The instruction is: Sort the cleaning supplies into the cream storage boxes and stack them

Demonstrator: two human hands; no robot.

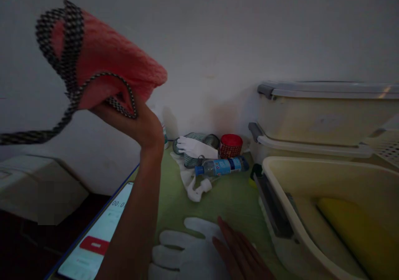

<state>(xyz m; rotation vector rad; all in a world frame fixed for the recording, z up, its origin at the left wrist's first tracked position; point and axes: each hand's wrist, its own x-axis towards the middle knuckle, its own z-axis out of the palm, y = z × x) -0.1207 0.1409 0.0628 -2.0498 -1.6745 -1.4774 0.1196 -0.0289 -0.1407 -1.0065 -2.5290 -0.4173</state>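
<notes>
My left hand is raised high at the left and is closed on a pink woven bag with black-and-white checked trim; its long strap trails off to the left. My right hand lies low near the bottom edge, fingers stretched flat on a white glove that rests on the green table top.
A phone with a timer screen lies at the lower left. At the back by the wall are a lying plastic bottle, a red-lidded jar and white cloth. Cream plastic bins stack at the right; the nearest tub is open.
</notes>
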